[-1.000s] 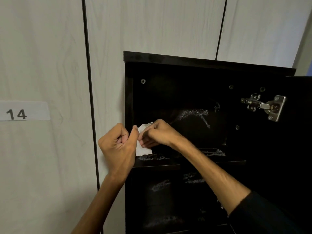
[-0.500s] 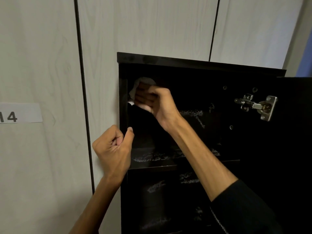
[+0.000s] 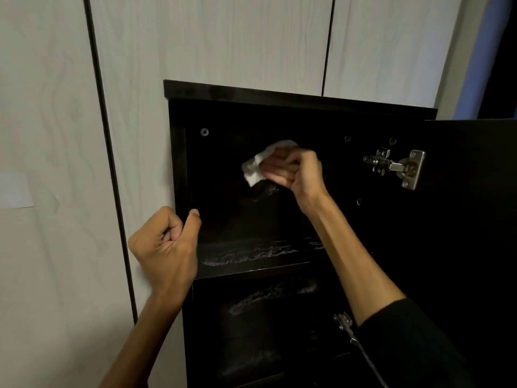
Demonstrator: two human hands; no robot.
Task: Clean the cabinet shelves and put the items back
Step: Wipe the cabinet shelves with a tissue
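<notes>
Two hands: both are showing in the lower and middle frame, well apart from each other.
Right hand (image 3: pixel 295 172): is reaching into the top compartment at centre frame, its fingers curling round a crumpled white tissue (image 3: pixel 256 166) and holding it up against the dark back panel.
Left hand (image 3: pixel 165 247): is hovering at lower left in a loose fist, gripping nothing, with its thumb tip lying just beside the cabinet's left front edge; whether it is touching the edge I cannot tell.
Cabinet (image 3: pixel 279 93): is standing black and open in the centre and right of the frame, against pale wood-grain wall panels (image 3: pixel 209 43).
Upper shelf (image 3: pixel 251 264): is carrying whitish smears along its front, just below the right forearm.
Lower compartment (image 3: pixel 265 331): is showing more pale streaks on its dark surfaces.
Door (image 3: pixel 475 219): is hanging open at the right edge, filling that side of the frame.
Upper hinge (image 3: pixel 397 168): is sitting metallic at upper right, between door and cabinet side.
Lower hinge (image 3: pixel 345 326): is being partly hidden by the dark sleeve (image 3: pixel 405 345).
Screw (image 3: pixel 204 132): is showing at the compartment's upper left.
Paper label (image 3: pixel 14 190): is sticking to the wall panel at the left edge.
</notes>
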